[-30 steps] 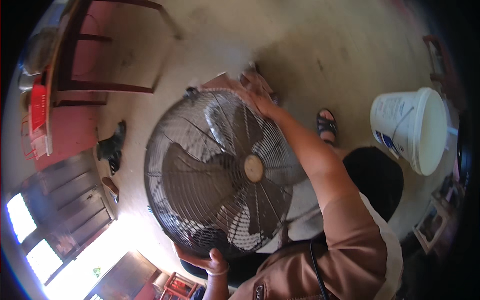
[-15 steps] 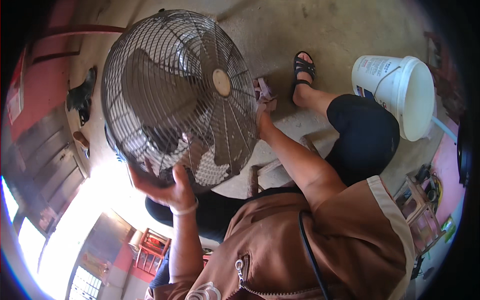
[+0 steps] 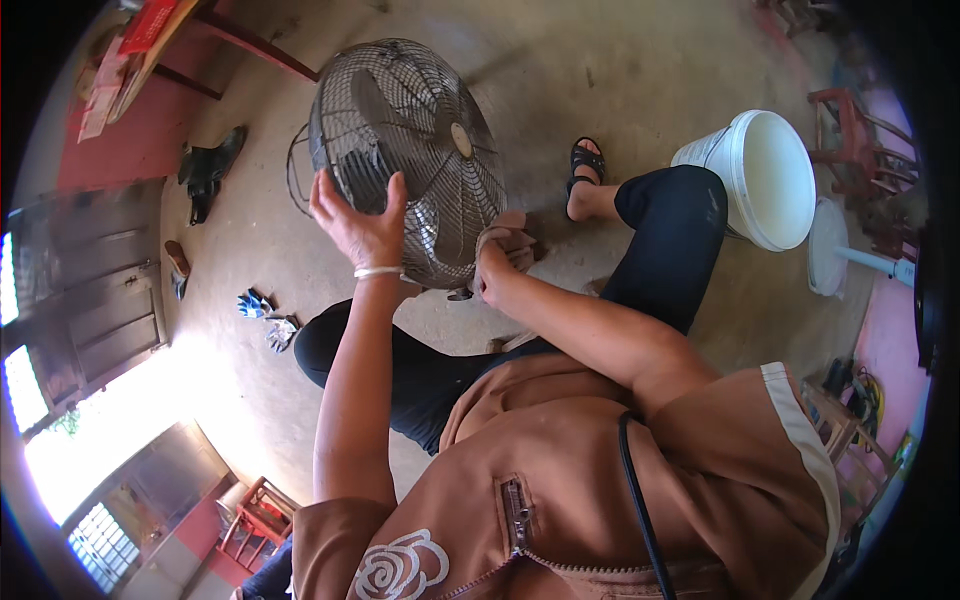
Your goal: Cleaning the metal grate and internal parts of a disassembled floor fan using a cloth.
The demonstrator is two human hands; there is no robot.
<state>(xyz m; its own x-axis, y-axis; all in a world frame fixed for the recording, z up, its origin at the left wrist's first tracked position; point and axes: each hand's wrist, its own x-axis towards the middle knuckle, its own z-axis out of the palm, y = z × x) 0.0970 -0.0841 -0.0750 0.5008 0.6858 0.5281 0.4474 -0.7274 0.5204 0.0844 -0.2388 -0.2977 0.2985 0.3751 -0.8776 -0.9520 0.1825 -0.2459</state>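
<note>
A round fan (image 3: 455, 190) with a dark wire cage, dark blades and a pale centre disc is tilted in front of me. My left hand (image 3: 360, 228), a pale band at its wrist, grips the cage's near-left rim with thumb and fingers spread across it. At the cage's near-right edge my right hand (image 3: 488, 268) is closed round a brownish-pink cloth (image 3: 515, 245) held against the wire; some fingers are hidden. The fan's base cannot be made out.
A white bucket (image 3: 770, 180) lies tipped beside my right knee, with a round white lid (image 3: 826, 245) behind it. Blue-and-white gloves (image 3: 255, 304) and dark boots (image 3: 205, 175) lie on the floor to the left. A red wooden chair (image 3: 860, 140) stands far right.
The fan now appears farther away and lower, and its face has turned. My left hand has moved from under the cage up to its side. The right hand has come nearer with the cloth.
</note>
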